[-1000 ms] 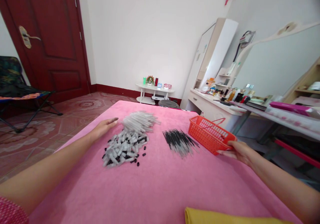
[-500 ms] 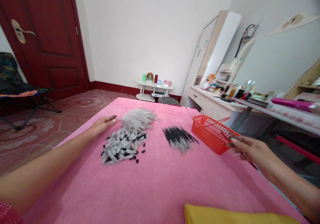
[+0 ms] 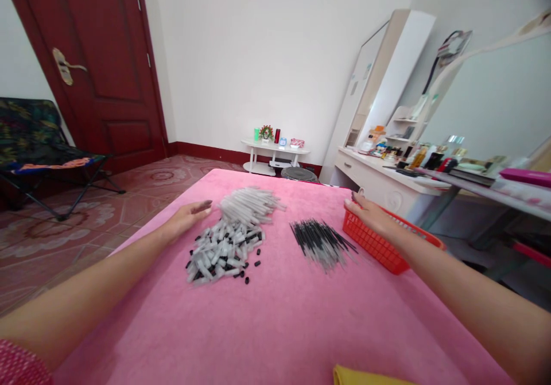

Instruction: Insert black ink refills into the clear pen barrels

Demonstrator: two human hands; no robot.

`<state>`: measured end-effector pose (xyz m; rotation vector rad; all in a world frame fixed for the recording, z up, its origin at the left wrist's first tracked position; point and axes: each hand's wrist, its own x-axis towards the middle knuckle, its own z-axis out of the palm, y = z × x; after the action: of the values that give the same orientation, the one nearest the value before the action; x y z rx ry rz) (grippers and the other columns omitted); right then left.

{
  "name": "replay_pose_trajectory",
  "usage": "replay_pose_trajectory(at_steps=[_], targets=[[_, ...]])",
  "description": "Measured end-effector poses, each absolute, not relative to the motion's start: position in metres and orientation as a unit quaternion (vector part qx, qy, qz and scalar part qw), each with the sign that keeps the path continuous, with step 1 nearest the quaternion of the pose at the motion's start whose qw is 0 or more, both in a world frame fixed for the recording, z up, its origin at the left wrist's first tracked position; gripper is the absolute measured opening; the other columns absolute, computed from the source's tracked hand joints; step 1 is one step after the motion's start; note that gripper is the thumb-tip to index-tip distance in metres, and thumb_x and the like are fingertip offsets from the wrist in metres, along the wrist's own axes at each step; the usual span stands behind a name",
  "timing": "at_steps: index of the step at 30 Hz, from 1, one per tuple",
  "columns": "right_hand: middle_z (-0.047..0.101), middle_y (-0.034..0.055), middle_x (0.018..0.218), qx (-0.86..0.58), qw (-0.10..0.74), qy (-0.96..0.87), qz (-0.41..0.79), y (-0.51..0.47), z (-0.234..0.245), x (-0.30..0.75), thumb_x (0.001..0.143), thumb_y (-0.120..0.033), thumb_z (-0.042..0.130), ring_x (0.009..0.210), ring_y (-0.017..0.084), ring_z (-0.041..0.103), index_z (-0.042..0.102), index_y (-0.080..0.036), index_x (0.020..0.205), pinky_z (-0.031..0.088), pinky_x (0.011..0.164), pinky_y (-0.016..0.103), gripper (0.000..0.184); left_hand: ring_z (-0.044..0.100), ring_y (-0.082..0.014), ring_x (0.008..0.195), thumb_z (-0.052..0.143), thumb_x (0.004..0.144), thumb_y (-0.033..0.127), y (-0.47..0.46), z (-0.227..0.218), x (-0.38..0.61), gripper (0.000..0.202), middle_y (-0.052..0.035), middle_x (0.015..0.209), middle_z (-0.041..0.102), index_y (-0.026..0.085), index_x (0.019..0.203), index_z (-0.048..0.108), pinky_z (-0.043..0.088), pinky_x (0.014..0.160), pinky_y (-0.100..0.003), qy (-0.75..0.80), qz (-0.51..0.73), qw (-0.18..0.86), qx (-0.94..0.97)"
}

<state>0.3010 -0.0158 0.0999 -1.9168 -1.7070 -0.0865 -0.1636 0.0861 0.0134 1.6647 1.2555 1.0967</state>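
Observation:
My left hand (image 3: 189,217) rests open beside the piles, fingers stretched toward a heap of clear, whitish plastic tubes (image 3: 249,204). Nearer me lies a pile of short translucent plastic sleeves mixed with small black caps (image 3: 224,252); a few caps have strayed to its right. My right hand (image 3: 367,210) reaches over the far left end of the red plastic basket (image 3: 374,246), fingers extended; whether it touches the rim is unclear. Between the sleeves and the basket is a bundle of thin sticks, black at one end and clear at the other (image 3: 321,241).
A pink cloth (image 3: 275,327) covers the table. Folded yellow fabric (image 3: 365,377) lies at its near edge. Beyond are a low white stand (image 3: 275,147) and a round dark stool (image 3: 299,174). A dressing table (image 3: 387,181) stands right, a folding chair (image 3: 38,138) left.
My right hand has moved from the basket's near right end to its far left end. The left hand stays beside the piles. The whole view has shifted slightly.

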Motion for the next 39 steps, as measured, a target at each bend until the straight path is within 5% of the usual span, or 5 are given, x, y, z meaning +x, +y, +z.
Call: replay_pose_trajectory(at_steps=[7, 14, 23, 33, 39], targets=[[0.063, 0.0183, 0.108, -0.741, 0.136, -0.649, -0.103, -0.042, 0.085, 0.332, 0.080, -0.051, 0.045, 0.097, 0.032, 0.059, 0.060, -0.011, 0.110, 0.043, 0.083, 0.041, 0.052, 0.048, -0.0296, 0.118, 0.067, 0.060, 0.054, 0.090, 0.010, -0.160, 0.074, -0.0122, 0.129, 0.051, 0.017, 0.123, 0.054, 0.037, 0.098, -0.043, 0.429, 0.412, 0.360, 0.719], [0.066, 0.0169, 0.095, -0.800, -0.004, -0.587, -0.120, -0.071, 0.060, 0.364, 0.080, -0.041, 0.047, 0.088, 0.031, 0.062, 0.063, -0.020, 0.102, 0.044, 0.068, 0.040, 0.033, 0.040, -0.0273, 0.124, 0.062, 0.070, 0.041, 0.099, 0.017, -0.157, 0.053, -0.0085, 0.135, 0.044, 0.026, 0.120, 0.056, 0.031, 0.102, -0.041, 0.373, 0.324, 0.185, 0.850], [0.051, 0.0141, 0.122, -0.651, 0.176, -0.714, -0.189, -0.063, 0.070, 0.271, 0.082, -0.030, 0.048, 0.114, 0.026, 0.047, 0.058, -0.013, 0.112, 0.037, 0.096, 0.038, 0.036, 0.045, -0.0262, 0.118, 0.063, 0.071, 0.028, 0.109, 0.025, -0.136, 0.042, -0.0093, 0.130, 0.048, 0.024, 0.113, 0.062, 0.032, 0.101, -0.039, 0.339, 0.292, 0.099, 0.889], [0.051, 0.0091, 0.120, -0.580, 0.226, -0.781, 0.041, -0.062, 0.032, 0.145, 0.078, -0.020, 0.051, 0.101, 0.020, 0.055, 0.064, -0.019, 0.101, 0.041, 0.089, 0.030, 0.026, 0.045, -0.0250, 0.119, 0.059, 0.071, 0.020, 0.102, 0.021, -0.128, 0.047, -0.0084, 0.130, 0.049, 0.025, 0.118, 0.058, 0.032, 0.102, -0.039, 0.334, 0.294, 0.104, 0.889], [0.058, 0.0077, 0.108, -0.608, 0.247, -0.754, 0.017, -0.032, 0.029, 0.102, 0.080, -0.018, 0.049, 0.096, 0.019, 0.057, 0.057, -0.020, 0.107, 0.040, 0.082, 0.028, 0.029, 0.043, -0.0233, 0.121, 0.052, 0.069, 0.010, 0.094, 0.020, -0.136, 0.055, -0.0073, 0.134, 0.045, 0.024, 0.122, 0.054, 0.030, 0.104, -0.038, 0.314, 0.310, 0.109, 0.891]])
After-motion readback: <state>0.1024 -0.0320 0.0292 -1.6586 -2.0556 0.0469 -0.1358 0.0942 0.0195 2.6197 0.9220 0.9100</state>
